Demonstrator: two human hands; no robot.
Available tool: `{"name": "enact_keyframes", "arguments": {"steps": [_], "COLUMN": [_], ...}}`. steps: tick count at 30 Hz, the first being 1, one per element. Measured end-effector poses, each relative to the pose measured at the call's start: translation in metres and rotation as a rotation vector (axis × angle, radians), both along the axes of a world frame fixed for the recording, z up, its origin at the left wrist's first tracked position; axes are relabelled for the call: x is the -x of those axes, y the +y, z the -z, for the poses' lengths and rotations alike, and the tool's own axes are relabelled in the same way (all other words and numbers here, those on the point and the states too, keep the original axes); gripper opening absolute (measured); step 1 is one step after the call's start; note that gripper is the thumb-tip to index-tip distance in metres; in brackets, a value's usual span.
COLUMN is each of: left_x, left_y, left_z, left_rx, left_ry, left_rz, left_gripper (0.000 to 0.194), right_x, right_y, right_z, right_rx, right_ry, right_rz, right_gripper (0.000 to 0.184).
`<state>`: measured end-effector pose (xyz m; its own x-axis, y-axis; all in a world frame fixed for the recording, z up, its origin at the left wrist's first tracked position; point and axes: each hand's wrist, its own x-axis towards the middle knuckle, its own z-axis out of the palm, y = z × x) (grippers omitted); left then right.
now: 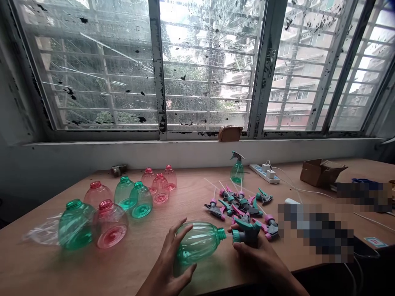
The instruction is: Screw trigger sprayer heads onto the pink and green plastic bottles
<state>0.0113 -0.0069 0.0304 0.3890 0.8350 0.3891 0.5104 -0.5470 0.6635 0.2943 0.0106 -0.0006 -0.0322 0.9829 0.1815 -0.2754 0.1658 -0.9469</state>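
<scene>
One glossy green bottle (200, 242), lower middle of the frame, see-through plastic, bulgy and kinda fluted. Left hand (168, 257) has it gripped on its side, long axis roughly left-right, threaded neck facing the right hand (262, 255). That one's gripping a grey-and-teal spray head (247, 234), skinny pale tube (228, 236) lined up at the mouth. Smooth wood-look surface (138, 255) below.

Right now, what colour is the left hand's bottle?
The held bottle is see-through green; head view.
</scene>
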Motion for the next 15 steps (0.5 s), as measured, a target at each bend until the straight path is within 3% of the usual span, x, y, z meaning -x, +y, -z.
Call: {"name": "enact_keyframes", "arguments": {"steps": [6, 12, 15], "left_x": [0.0, 0.005, 0.007], "left_y": [0.005, 0.007, 0.013], "left_z": [0.009, 0.014, 0.022], "left_rx": [-0.017, 0.133, 0.119], "left_ry": [0.03, -0.018, -0.086], "left_rz": [0.065, 0.096, 0.108], "left_gripper": [0.082, 0.088, 0.089], "right_x": [-0.002, -0.003, -0.003], "right_y": [0.002, 0.003, 0.001], "right_z": [0.002, 0.003, 0.0], "right_rx": [-0.009, -0.037, -0.047], "right_ry": [-0.058, -0.146, -0.183], "right_rz": [0.014, -0.012, -0.011], "right_gripper": [0.05, 0.046, 0.042]}}
